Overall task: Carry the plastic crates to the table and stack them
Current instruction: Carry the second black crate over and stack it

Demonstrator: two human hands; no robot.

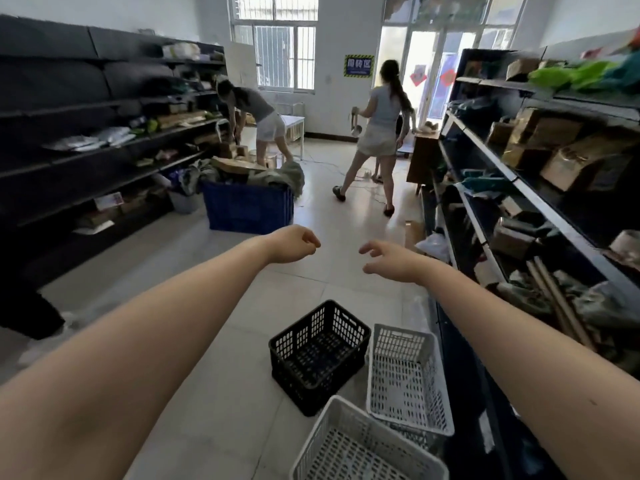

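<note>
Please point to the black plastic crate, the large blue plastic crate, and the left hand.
Black plastic crate point(320, 355): head view, mesh floor inside.
Large blue plastic crate point(247, 211): head view, front wall.
Left hand point(292, 244): head view, back of hand.

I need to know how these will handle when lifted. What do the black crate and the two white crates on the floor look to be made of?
Black crate: likely moulded plastic, matte, with slotted lattice walls. Both white crates: seemingly the same perforated plastic, slightly glossier. All look empty.

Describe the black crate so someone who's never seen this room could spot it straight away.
Find the dark shelving along the right wall and look at the floor by its near end. Three empty mesh crates sit together there; the black crate is farthest left, the only dark one beside two white crates.
</note>
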